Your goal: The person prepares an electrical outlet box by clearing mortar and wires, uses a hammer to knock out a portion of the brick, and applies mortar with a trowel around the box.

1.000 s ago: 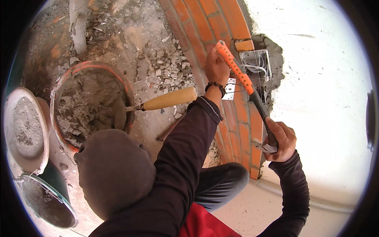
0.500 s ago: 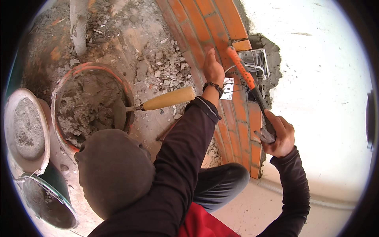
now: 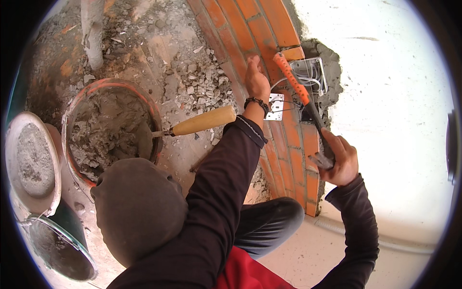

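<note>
This was a building site, a room under masonry and electrical work. A strip of bare orange brick (image 3: 269, 43) ran beside a white plastered wall (image 3: 385, 120), and a ragged patch of grey mortar (image 3: 332, 62) surrounded an open metal electrical box (image 3: 313, 72) with loose wires inside. The rough concrete floor (image 3: 159, 43) was strewn with grey rubble and chips (image 3: 202, 82). An orange round bucket of crumbly grey mortar (image 3: 110, 130) stood on it, with a wooden-handled trowel (image 3: 202, 122) resting in it. Beside it lay a shallow pale pan of grey powder (image 3: 31, 164) and a dark green bucket (image 3: 62, 241).
</note>
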`<control>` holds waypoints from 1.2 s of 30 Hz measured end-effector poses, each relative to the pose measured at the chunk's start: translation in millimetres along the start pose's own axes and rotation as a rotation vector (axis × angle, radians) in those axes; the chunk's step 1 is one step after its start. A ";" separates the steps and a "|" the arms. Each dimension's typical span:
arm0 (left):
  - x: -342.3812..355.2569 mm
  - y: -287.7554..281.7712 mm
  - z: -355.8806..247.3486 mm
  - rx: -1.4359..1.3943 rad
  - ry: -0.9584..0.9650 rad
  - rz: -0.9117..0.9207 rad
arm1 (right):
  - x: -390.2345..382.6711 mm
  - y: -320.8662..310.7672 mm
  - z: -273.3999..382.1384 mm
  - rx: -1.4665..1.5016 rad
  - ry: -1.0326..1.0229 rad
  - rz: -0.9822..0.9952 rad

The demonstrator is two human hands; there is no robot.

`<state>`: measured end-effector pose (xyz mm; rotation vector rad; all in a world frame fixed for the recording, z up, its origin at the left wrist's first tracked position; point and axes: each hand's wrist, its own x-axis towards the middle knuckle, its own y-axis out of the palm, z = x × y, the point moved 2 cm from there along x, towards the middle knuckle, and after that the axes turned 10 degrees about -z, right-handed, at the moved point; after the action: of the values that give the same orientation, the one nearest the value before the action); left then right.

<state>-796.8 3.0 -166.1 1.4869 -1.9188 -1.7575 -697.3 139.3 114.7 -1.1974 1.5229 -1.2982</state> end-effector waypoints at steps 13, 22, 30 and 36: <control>-23.7 13.5 -11.2 0.122 0.037 0.036 | -6.4 -6.7 3.7 0.008 0.052 -0.033; -27.0 28.4 -16.7 0.039 -0.016 0.141 | -10.4 -13.8 6.9 0.015 0.085 -0.040; -19.8 41.4 -17.3 -0.029 -0.084 0.170 | -9.3 -10.1 3.0 -0.001 0.086 -0.074; -31.0 44.7 -37.1 0.114 -0.016 0.136 | -15.1 -12.4 2.4 0.040 0.099 -0.076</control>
<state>-780.9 -7.6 -103.1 1.3446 -2.1063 -1.6329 -689.3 152.9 126.4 -1.1908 1.5262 -1.4507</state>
